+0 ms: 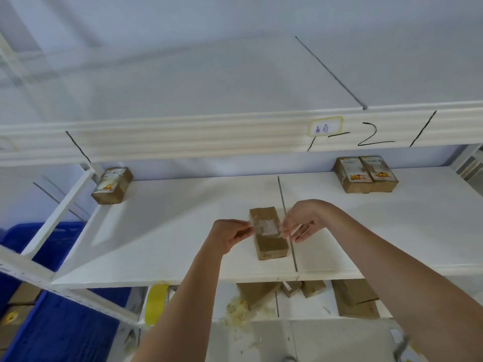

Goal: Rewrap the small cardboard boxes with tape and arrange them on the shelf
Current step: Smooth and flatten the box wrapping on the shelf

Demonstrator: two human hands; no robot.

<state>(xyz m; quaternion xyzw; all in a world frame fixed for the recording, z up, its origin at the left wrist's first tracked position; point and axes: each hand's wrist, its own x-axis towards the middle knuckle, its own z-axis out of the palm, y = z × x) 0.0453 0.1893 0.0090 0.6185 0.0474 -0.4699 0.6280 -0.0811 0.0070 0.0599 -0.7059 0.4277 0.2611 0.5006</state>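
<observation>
A small brown cardboard box (269, 244) lies flat in the middle of the white shelf (170, 231). Across its top stretches a strip of clear tape (266, 227). My left hand (230, 235) pinches the strip's left end beside the box. My right hand (303, 220) pinches the right end at the box's other side. Both hands hold the strip taut just over the box lid; I cannot tell whether it sticks to the lid.
One taped box (112, 185) stands at the shelf's back left, two more boxes (366, 173) at the back right. Several loose boxes (308, 291) and tape scraps lie on the lower shelf. A yellow tape roll (155, 301) and blue bins (65, 322) sit lower left.
</observation>
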